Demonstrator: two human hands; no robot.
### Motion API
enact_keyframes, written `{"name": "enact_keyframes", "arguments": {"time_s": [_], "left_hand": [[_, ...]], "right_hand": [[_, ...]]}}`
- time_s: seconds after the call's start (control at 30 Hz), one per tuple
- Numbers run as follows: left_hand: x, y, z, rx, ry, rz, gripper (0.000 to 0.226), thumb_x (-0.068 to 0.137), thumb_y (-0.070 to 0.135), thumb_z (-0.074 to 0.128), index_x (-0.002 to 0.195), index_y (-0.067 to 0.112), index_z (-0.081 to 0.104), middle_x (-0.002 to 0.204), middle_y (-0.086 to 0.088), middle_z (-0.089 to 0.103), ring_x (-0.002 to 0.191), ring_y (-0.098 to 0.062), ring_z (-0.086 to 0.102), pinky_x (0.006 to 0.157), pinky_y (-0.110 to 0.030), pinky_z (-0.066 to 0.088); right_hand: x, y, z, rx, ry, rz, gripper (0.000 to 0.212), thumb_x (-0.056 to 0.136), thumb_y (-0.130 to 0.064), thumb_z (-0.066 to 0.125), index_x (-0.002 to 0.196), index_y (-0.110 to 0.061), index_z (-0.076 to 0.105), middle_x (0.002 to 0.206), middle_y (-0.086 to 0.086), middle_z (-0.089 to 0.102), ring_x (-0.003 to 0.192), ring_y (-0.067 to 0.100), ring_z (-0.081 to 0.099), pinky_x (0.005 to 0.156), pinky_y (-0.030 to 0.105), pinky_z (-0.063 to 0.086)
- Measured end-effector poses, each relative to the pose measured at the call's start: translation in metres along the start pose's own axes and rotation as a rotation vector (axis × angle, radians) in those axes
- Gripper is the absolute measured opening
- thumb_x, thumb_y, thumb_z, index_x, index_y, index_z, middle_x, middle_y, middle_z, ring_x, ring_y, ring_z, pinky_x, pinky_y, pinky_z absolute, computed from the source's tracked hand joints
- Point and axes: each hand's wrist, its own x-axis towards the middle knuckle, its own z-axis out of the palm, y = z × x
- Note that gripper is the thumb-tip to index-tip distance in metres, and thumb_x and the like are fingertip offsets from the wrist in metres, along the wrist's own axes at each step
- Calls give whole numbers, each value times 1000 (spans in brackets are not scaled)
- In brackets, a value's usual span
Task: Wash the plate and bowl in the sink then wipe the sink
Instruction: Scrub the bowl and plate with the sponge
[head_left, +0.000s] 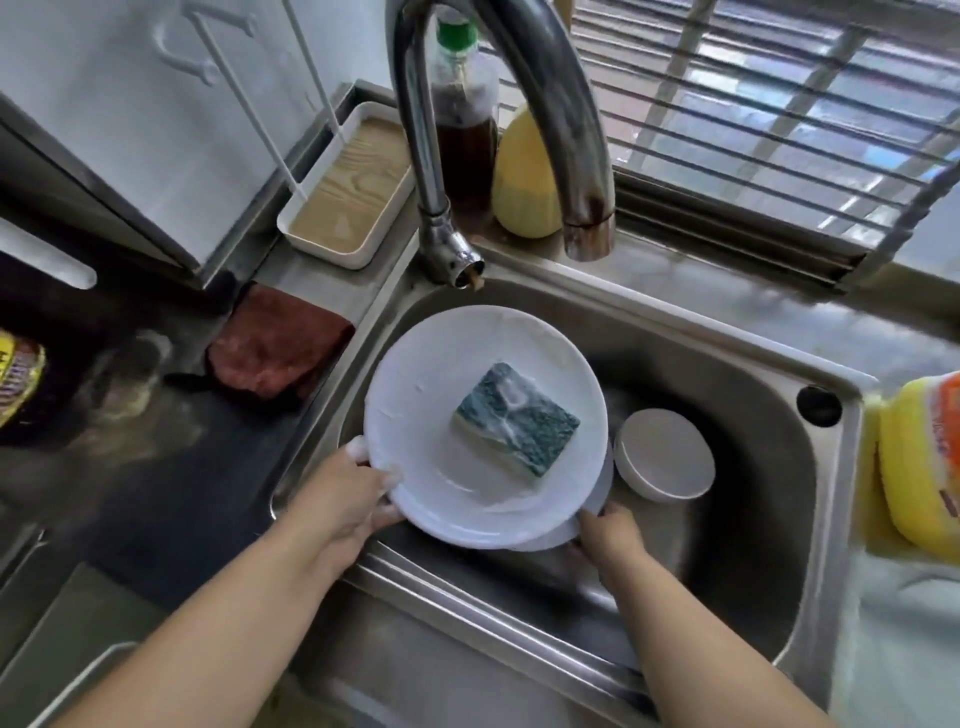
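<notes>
The white plate (431, 415) was held over the sink (753, 364), soapy, with a green-topped sponge (517, 418) lying on it. The left hand (348, 493) gripped its left rim; the right hand (608, 535) gripped the near-right edge. The plate likely handled as rigid, breakable and slippery; opposite-rim holds suited it. The bowl (665, 454) sat inverted in the basin.

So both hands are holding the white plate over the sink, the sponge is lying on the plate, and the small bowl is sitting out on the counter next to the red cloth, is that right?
Not quite. The head view shows the bowl inside the sink, right of the plate, not on the counter by the red cloth. The rest holds: left hand and right hand hold the plate, sponge on it.
</notes>
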Motion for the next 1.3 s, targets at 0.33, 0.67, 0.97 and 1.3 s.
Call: {"name": "enact_keyframes", "arguments": {"time_s": [0.33,0.67,0.97,1.3], "left_hand": [[-13,11,-10,-91,-42,-10,35,93,-13,37,108,12,58,93,-6,67,83,-21,63,54,-32,55],[-3,14,11,-105,-135,-9,46,89,-18,27,120,10,49,97,-13,61,85,-27,59,52,-33,58],[42,2,28,-22,-142,-36,55,89,-19,26,127,15,47,120,-12,57,111,-31,54,88,-48,48],[86,-15,52,153,-148,-149,43,93,-13,29,120,15,48,117,-11,61,95,-27,58,75,-42,52]], "right_hand": [[-54,-37,-36,-134,156,-296,15,82,-9,54,91,-19,59,90,7,67,84,27,63,75,44,55],[-115,-50,-137,-296,389,-410,3,86,-8,57,84,-11,58,80,11,64,78,32,59,67,36,48],[-176,-58,-190,-308,512,-488,4,91,-15,57,94,-17,54,84,11,59,76,30,54,65,33,38],[-168,-31,-177,-102,547,-322,33,90,-14,59,88,-46,63,75,-8,71,79,25,68,73,50,57]]}}
